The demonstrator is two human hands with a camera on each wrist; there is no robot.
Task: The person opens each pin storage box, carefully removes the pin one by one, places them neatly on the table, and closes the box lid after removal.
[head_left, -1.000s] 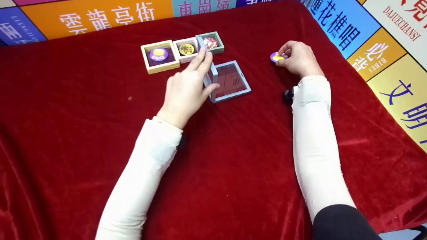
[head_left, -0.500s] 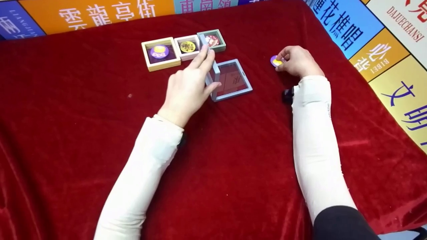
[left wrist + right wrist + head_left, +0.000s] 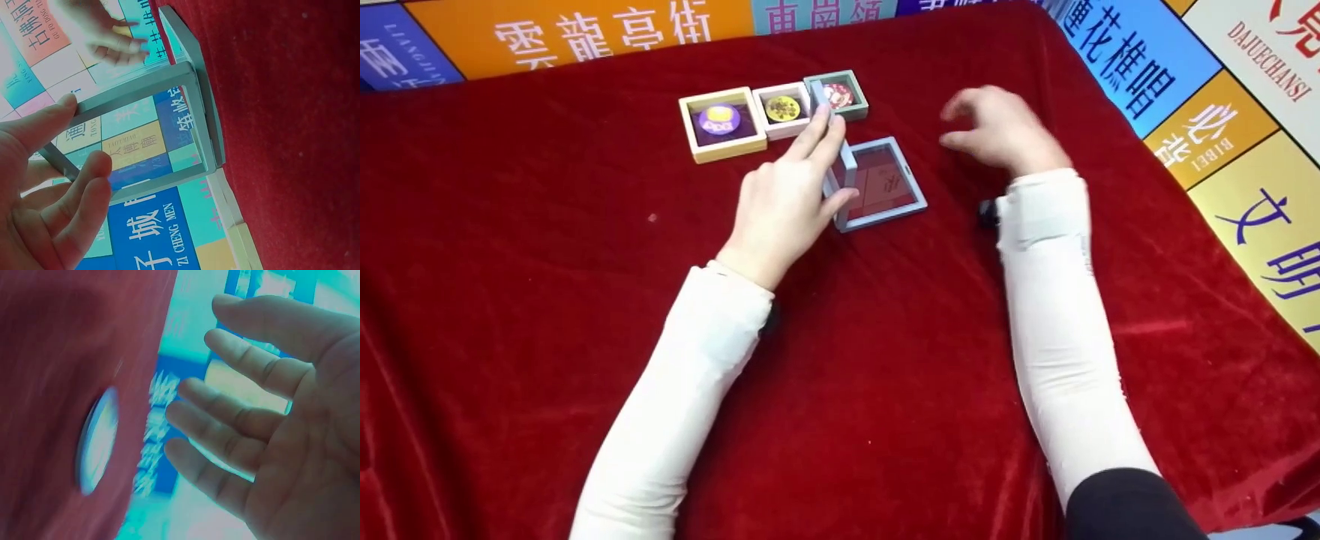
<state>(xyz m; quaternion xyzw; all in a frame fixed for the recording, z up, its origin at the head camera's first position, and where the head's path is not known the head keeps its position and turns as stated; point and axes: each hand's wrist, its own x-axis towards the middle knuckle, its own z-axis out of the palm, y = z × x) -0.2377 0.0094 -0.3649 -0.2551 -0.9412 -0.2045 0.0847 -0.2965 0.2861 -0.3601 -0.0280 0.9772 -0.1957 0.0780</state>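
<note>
My left hand [image 3: 784,202] holds the raised lid of a hinged blue-grey display frame [image 3: 885,217], whose other clear-windowed half lies flat on the red cloth. In the left wrist view the thumb presses on the edge of the lid [image 3: 132,91] and fingertips reach its other side. Over the cloth to the right, my right hand [image 3: 1001,131] is blurred, with nothing in its grasp. The right wrist view shows its fingers spread apart, and a round badge [image 3: 98,441] lying on the cloth beside them. In the head view that badge is hidden by the hand.
Behind the left hand, a yellow frame [image 3: 727,154] with a purple badge [image 3: 720,118], a pale frame [image 3: 787,133] with a yellow badge [image 3: 782,109] and a green frame [image 3: 851,115] with a red-patterned badge [image 3: 838,95] stand side by side. Colourful lettered panels [image 3: 600,34] border the cloth.
My right hand has let go of the purple-and-yellow badge, opened its fingers and shifted slightly up and left. The left hand and the display frame stay as they were.
</note>
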